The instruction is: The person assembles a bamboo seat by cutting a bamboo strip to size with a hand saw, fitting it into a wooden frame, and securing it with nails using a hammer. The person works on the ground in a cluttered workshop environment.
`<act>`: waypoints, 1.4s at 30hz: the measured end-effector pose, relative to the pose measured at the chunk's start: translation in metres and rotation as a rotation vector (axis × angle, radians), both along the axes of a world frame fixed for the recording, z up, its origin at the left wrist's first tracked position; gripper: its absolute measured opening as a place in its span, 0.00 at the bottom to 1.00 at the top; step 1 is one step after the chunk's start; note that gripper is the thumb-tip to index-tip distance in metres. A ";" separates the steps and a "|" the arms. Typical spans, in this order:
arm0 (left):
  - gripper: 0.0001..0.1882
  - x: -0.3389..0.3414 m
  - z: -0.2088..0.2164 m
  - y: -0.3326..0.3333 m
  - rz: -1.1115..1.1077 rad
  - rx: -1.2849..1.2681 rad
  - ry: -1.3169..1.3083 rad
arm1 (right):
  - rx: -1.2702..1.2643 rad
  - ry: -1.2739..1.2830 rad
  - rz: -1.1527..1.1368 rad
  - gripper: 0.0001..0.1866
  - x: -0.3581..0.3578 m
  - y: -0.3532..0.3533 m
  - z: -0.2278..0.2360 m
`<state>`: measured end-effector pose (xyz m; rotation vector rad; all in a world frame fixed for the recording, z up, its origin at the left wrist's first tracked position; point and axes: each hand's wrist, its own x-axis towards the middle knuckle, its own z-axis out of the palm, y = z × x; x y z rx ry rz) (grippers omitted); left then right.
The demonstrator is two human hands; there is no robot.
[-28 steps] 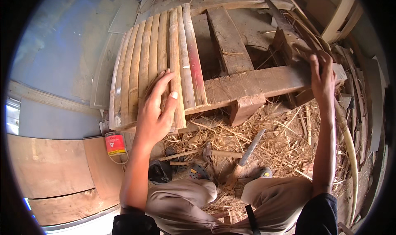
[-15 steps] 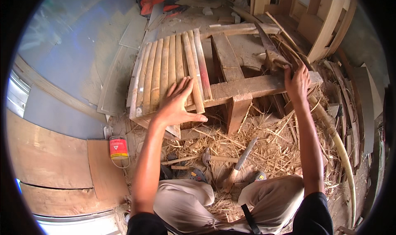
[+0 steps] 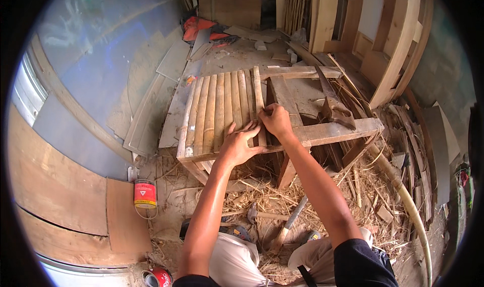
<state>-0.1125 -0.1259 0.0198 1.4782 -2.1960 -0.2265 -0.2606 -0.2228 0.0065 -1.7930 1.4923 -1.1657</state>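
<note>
In front of me stands a low wooden frame (image 3: 343, 132), its left part covered by a row of bamboo slats (image 3: 212, 113). At the right end of the row is one more bamboo slat (image 3: 258, 93), standing slightly higher than the others. My right hand (image 3: 276, 120) is closed on the near part of that slat. Beside it, my left hand (image 3: 239, 145) lies over the slats' near ends, fingers spread and thumb along the front beam. A handsaw (image 3: 335, 108) rests across the frame's uncovered right side.
Below the frame, a hammer (image 3: 269, 216) and a long-bladed knife (image 3: 287, 226) lie among bamboo shavings (image 3: 373, 196). A red paint can (image 3: 145, 193) stands to the left, another can (image 3: 160, 277) nearer. A long bamboo pole (image 3: 411, 206) curves along the right.
My right hand has left the beam's right end near the saw and moved left onto the end slat. My left hand stays over the slats. The view has tilted upward.
</note>
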 end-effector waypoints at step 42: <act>0.27 -0.020 -0.020 -0.001 0.004 -0.193 -0.164 | -0.072 -0.040 -0.062 0.13 -0.014 -0.017 -0.011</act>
